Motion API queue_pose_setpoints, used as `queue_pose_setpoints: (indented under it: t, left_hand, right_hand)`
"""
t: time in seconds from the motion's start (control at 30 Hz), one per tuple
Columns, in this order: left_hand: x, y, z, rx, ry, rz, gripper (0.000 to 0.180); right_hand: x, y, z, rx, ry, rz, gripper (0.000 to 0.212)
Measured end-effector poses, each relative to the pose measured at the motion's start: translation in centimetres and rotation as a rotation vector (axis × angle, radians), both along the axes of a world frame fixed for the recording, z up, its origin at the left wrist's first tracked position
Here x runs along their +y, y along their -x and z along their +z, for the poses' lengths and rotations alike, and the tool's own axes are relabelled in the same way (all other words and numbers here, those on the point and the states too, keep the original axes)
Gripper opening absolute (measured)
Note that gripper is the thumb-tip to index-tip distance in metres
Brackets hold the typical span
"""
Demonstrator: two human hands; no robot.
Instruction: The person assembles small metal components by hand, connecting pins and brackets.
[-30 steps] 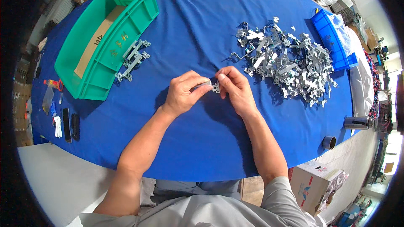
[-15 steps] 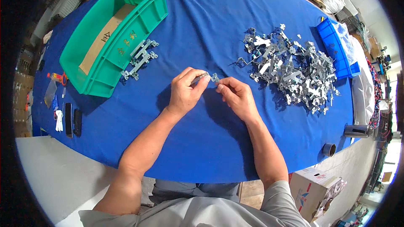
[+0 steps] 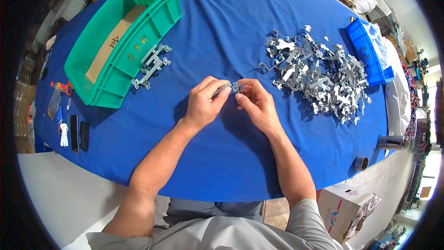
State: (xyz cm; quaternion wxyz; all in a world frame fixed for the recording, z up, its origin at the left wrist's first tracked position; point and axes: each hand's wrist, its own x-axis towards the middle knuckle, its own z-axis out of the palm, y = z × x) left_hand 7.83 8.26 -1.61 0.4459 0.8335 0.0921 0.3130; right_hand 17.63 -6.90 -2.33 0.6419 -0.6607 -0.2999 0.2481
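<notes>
Nearest you, both hands meet over the blue cloth [image 3: 222, 166]. Your left hand [image 3: 203, 104] and right hand [image 3: 256, 104] are closed together on one small metal bracket [image 3: 233, 86], pinched between the fingertips at the middle of the table. You seem to be fitting or checking that piece; the next move likely calls for a firm pinch and a steady twist or press.

Farther left, a short row of finished brackets [image 3: 151, 65], roughly four, lies just beside the one green bin [image 3: 122, 41]. Far right sits one loose pile of metal parts [image 3: 319, 74], too many to count, with one blue tray [image 3: 367, 51] beyond it.
</notes>
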Motion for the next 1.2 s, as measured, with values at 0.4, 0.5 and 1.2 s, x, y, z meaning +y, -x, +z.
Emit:
queue_pose_setpoints:
  t: [0.4,0.5,1.2]
  left_hand:
    - [0.5,0.1,-0.4,-0.072,0.023,-0.003,0.011]
    - [0.4,0.2,-0.2,-0.061,0.073,0.011,0.010]
    - [0.1,-0.1,-0.2,-0.015,0.045,-0.014,0.009]
  right_hand:
    - [-0.5,-0.5,0.4,0.226,0.070,-0.027,0.017]
    - [-0.3,-0.3,0.3,0.075,0.176,0.006,0.021]
    - [0.2,0.4,0.4,0.053,0.027,-0.081,0.013]
